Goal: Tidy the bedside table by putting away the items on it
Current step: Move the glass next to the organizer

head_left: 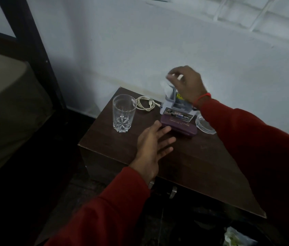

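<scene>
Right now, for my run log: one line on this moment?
left hand open near purple case | right hand pinching white paper above organizer

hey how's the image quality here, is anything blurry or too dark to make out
Head view: dim overall, the floor and table front nearly black; the right hand above the white holder is motion-blurred, so what it pinches is unclear; the glass and left hand are sharp; wide-angle bending curves the wall lines.

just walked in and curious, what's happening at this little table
A person in red sleeves is tidying a dark wooden bedside table. Their right hand pinches a white paper over a grey desk organiser. Their open left hand hovers beside a purple case. A clear cut-glass tumbler stands untouched.
</scene>
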Motion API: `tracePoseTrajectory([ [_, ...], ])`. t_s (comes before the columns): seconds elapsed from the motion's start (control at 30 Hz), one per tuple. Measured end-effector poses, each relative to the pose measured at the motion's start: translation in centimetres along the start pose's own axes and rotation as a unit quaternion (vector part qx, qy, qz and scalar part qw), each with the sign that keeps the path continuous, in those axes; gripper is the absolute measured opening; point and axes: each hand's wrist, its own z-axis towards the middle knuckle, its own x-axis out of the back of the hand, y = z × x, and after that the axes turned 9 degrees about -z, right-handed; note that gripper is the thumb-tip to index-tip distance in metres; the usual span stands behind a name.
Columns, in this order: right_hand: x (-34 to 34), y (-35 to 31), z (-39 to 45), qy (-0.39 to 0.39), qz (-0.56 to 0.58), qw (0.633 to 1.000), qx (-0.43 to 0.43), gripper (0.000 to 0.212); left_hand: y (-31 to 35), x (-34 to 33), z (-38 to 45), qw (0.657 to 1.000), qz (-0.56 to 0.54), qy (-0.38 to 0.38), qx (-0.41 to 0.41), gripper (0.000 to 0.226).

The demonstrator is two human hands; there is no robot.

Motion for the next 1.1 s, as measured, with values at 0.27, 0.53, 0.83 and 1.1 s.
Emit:
tracePoseTrajectory([
  [0.27,-3.8,-8.9,-2.4,-0.264,0.064,0.959,0.08,0.097,0.3,0.6,0.2,0.992,-0.045,0.096,-0.07,0.022],
  [0.53,-5.9,-9.6,-3.8,-0.185,0.095,0.975,0.079,0.081,0.7,0.7,0.2,0.99,-0.029,0.121,-0.064,0.029],
  [0.83,1.3,-4.0,-7.7,-0.012,0.227,0.972,-0.052,0.075,0.0,0.6,0.9,0.983,-0.038,0.157,-0.087,0.027],
  [1.1,8.3,6.5,-11.8,0.098,0.103,0.974,-0.178,0.069,-1.0,-0.4,0.8,0.992,-0.032,0.106,-0.069,0.021],
])
